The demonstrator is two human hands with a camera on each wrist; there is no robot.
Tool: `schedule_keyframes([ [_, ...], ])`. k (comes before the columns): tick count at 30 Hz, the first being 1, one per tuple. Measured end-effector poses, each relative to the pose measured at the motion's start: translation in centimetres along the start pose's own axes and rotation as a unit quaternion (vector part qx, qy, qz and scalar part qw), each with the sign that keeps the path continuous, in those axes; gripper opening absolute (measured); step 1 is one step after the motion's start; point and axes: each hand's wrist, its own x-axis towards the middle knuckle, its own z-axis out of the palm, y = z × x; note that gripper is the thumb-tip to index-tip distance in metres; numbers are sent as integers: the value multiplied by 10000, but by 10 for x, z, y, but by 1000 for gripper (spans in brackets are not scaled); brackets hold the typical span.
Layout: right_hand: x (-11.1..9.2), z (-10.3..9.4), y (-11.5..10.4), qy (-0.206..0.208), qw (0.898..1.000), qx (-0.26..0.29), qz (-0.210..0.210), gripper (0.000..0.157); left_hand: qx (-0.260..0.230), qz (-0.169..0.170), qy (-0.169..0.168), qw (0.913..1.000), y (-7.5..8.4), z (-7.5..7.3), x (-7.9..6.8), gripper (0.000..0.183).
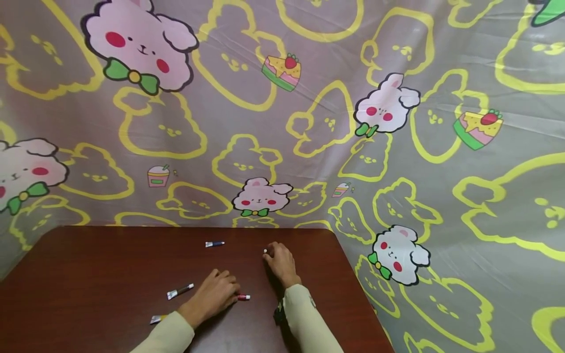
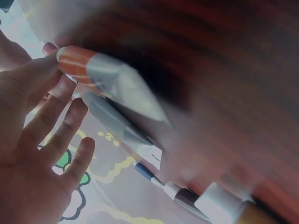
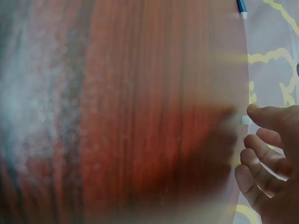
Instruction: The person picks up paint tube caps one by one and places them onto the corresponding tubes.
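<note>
Under the fingers of my left hand, the white-capped end of a red paint tube pokes out over the brown table. In the left wrist view, the thumb and index finger pinch an orange-red paint tube near its cap, the other fingers spread out. Close beyond it is a grey paint tube, hidden by the hand in the head view. Farther right and forward, my right hand pinches a small white-capped tube, its cap showing at the thumb tip and its body mostly hidden.
On the table lie a blue tube toward the back, a dark brown tube left of my left hand, and a yellow tube by the left sleeve. A patterned curtain hangs behind and along the right side.
</note>
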Motion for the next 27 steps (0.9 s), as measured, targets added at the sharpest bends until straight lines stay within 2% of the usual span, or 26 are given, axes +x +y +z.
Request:
schedule_keyframes([
  [4,0,1,0,-122,9998,-107,113,29,-56,15,48,10000,0,0,-1,17],
  [5,0,-4,-8,-220,9993,-152,268,29,-72,29,41,10000,0,0,-1,16],
  [8,1,-2,-9,-288,9986,-263,361,30,-95,19,-12,10000,0,-1,-1,16],
  [15,5,4,-8,-216,9986,-351,342,28,-212,-109,-239,9994,1,-5,1,15],
  [18,8,12,2,-94,9989,-424,195,25,-210,-98,-249,9994,1,-7,2,15],
  [24,18,41,31,80,9980,-623,23,21,-141,-24,-3,9999,-1,-9,3,15],
  [27,17,40,28,106,9974,-717,2,19,-163,-4,114,9998,-2,-9,4,15],
])
